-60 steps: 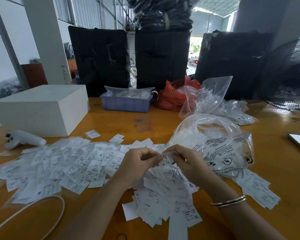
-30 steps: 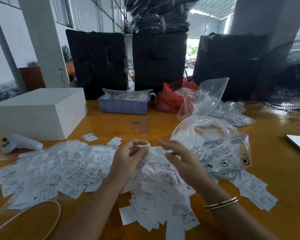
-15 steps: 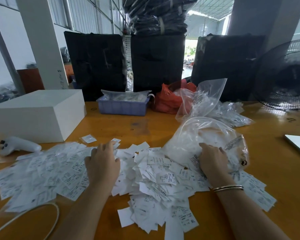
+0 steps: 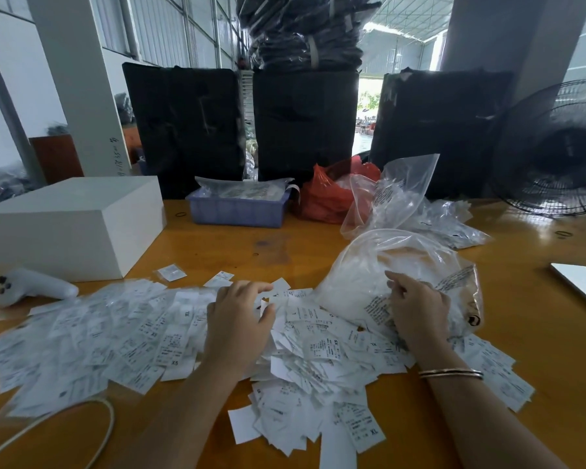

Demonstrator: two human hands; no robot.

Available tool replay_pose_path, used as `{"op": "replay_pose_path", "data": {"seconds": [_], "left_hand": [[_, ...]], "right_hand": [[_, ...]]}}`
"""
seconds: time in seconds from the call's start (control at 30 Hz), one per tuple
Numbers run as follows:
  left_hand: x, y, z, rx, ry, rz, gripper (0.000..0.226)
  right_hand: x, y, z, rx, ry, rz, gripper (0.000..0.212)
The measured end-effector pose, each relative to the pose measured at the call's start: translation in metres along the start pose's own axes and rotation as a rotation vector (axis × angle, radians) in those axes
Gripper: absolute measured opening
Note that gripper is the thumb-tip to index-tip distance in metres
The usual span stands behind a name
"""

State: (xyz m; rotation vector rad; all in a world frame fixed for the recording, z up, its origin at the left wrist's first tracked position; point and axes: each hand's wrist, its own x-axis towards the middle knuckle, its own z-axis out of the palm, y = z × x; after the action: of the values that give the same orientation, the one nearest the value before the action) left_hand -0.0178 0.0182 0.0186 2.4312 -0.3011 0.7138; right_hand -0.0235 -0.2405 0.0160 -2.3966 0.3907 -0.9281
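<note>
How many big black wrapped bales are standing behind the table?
3: the left bale, the middle bale under piled black bundles, and the right bale. Others may be hidden behind them.

Size letters stand on the paper tags spread over the surface: XL and XS on the left ones, L mid-pile, XL on the nearest. The print on the clear bag is too small to read.

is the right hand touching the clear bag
Touching. The head view shows the right hand lying on the clear bag, its fingers resting on the plastic with no gap.
</note>
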Motion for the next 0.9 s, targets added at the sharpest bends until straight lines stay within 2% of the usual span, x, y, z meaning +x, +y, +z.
{"op": "replay_pose_path", "data": {"seconds": [0.1, 0.2, 0.27, 0.33, 0.43, 0.5, 0.6, 0.7, 0.8, 0.9], "left_hand": [[0.0, 0.001, 0.0, -0.061, -0.012, 0.0, 0.025], [-0.001, 0.004, -0.002, -0.167, -0.025, 0.011, 0.022], [-0.002, 0.006, -0.003, -0.308, -0.076, 0.006, 0.017], [-0.003, 0.009, -0.005, -0.485, -0.189, -0.022, 0.016], [-0.005, 0.012, -0.006, -0.668, -0.387, -0.057, 0.041], [-0.005, 0.012, -0.003, -0.675, -0.419, -0.056, 0.038], [-0.003, 0.009, 0.002, -0.633, -0.38, -0.049, 0.004], [-0.003, 0.007, 0.004, -0.697, -0.352, -0.127, 0.013], [0.0, 0.007, 0.002, -0.804, -0.253, -0.251, 0.009], [0.003, 0.006, 0.0, -0.851, -0.179, -0.318, 0.004]], "right_hand": [[-0.001, -0.007, -0.003, 0.065, 0.099, -0.006, 0.037], [-0.007, -0.023, -0.012, 0.385, 0.212, -0.217, 0.033], [-0.017, -0.039, -0.017, 0.637, 0.113, -0.224, 0.032], [-0.029, -0.055, -0.018, 0.848, -0.07, -0.124, 0.037], [-0.045, -0.071, -0.007, 0.985, -0.317, -0.051, 0.037], [-0.051, -0.077, 0.0, 1.023, -0.426, -0.037, 0.037], [-0.056, -0.078, 0.007, 1.033, -0.483, -0.03, 0.036], [-0.055, -0.075, 0.01, 1.027, -0.498, -0.022, 0.035], [-0.048, -0.069, 0.007, 1.028, -0.433, 0.048, 0.034], [-0.04, -0.061, 0.0, 0.727, -0.391, -0.026, 0.029]]}}
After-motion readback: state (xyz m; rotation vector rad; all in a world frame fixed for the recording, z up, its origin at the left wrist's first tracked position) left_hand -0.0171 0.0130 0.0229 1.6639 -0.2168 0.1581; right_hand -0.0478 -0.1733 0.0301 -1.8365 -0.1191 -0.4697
